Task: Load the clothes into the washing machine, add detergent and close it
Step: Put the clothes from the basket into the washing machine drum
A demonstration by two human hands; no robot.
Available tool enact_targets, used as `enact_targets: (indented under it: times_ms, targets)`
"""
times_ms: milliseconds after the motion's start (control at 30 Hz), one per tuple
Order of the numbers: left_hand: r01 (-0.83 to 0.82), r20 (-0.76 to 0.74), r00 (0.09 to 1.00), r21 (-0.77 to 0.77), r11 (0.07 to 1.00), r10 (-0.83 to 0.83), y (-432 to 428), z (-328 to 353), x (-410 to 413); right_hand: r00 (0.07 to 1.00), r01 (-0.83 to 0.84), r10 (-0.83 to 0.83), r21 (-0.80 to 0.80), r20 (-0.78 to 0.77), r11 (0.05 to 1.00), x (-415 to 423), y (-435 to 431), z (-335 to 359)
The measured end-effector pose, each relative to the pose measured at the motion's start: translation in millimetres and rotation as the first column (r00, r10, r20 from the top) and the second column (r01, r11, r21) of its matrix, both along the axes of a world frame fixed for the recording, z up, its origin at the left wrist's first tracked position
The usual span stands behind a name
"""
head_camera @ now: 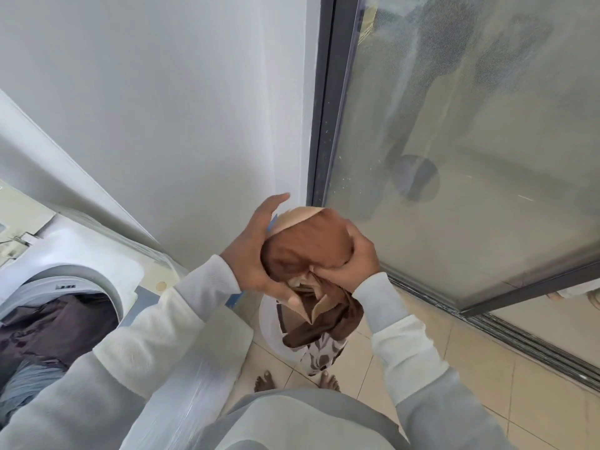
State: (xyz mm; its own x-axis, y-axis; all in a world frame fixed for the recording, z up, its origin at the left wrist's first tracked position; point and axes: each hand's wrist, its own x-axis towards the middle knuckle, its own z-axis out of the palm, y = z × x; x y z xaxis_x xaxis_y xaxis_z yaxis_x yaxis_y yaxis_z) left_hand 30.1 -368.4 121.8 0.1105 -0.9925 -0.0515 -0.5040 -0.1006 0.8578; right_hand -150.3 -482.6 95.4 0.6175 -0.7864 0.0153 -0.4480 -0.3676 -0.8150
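A bundled brown and beige cloth (308,245) is held in front of me at chest height between both hands. My left hand (250,254) cups its left side with the thumb underneath. My right hand (360,258) grips its right side with fingers curled into the fabric. Loose ends of the cloth hang down over a white laundry basket (269,323) on the floor, where a brown-and-white patterned garment (321,355) shows. At the lower left, the white washing machine (91,254) has its round opening (48,323) uncovered, with dark purple and grey-blue clothes inside.
A white wall stands ahead and a dark-framed sliding glass door (454,157) fills the right side, its track running along the beige tiled floor (487,368). My bare feet (266,381) stand just behind the basket.
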Motion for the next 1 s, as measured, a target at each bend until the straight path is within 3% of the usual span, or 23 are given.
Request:
enact_targets:
  times_ms: [67,133,233,367,467,567,633,733,833,900,1000]
  targets:
    - [0.011,0.157,0.987,0.038,0.999,-0.016,-4,3,-4,0.979,-0.123,0.101,-0.113,-0.178,0.986,7,4,11]
    - [-0.048,0.349,0.937,0.102,0.994,0.009,-10,4,-14,0.953,-0.190,0.146,-0.152,-0.264,0.970,14,10,15]
    - [-0.203,0.429,0.889,0.056,0.978,0.160,-14,-3,-16,0.975,-0.181,0.165,-0.098,-0.146,0.979,17,15,23]
    - [-0.382,0.111,0.917,-0.046,0.923,0.384,-11,-2,-6,0.960,-0.252,0.226,0.160,0.164,0.954,-3,-3,23]
    - [-0.509,-0.213,0.848,-0.069,0.858,0.486,-9,0,1,0.935,-0.311,0.243,0.263,0.259,0.914,-12,-11,0]
    - [-0.571,-0.443,0.757,-0.090,0.816,0.481,-9,-2,-7,0.941,-0.216,0.087,0.382,0.327,0.899,-8,-4,-27]
    - [-0.550,-0.490,0.751,-0.094,0.830,0.442,-7,-7,-23,0.932,-0.095,-0.094,0.486,0.351,0.869,-2,4,-30]
    - [-0.375,-0.420,0.855,-0.093,0.922,0.305,-4,-15,-26,0.895,0.045,-0.249,0.480,0.370,0.876,3,3,-24]
    - [-0.094,-0.359,0.930,-0.034,0.995,0.076,-1,-15,5,0.922,0.082,-0.216,0.381,0.322,0.921,3,-3,-12]
    - [-0.042,-0.207,0.978,-0.041,0.998,0.033,-3,-4,15,0.980,0.061,-0.094,0.186,0.176,0.981,5,-8,-4]
    - [0.002,0.182,0.983,-0.047,0.999,0.006,-11,-2,6,0.985,-0.110,0.097,-0.090,-0.140,0.990,13,-2,9]
